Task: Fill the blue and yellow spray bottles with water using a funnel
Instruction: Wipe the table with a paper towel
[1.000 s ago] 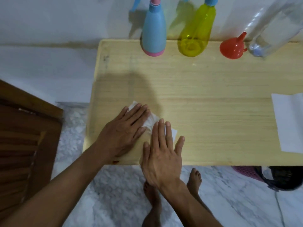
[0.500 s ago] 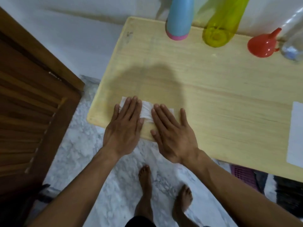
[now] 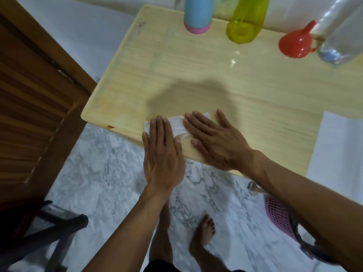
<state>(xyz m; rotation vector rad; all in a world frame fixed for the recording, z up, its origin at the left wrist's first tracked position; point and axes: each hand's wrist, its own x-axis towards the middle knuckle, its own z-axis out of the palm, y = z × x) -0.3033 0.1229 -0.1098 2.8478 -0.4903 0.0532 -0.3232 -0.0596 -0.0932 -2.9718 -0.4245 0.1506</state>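
We see a pale wooden table [image 3: 196, 75], our landmark for everything else. A dark wooden louvred door [image 3: 29, 114] stands off its left edge, and marble floor [image 3: 98, 183] lies below its near edge. A white sheet [image 3: 337, 150] rests on its right end. A clear plastic bottle [image 3: 341, 36] leans at its far right corner. The yellow spray bottle [image 3: 245, 22] and blue spray bottle [image 3: 197, 16] stand along its far edge, tops out of view. The red funnel [image 3: 294, 44] lies on its side between the yellow and clear bottles. At the near edge, our left hand [image 3: 163, 154] and right hand [image 3: 214, 142] press flat, fingers straight, on a folded white tissue [image 3: 178, 128].
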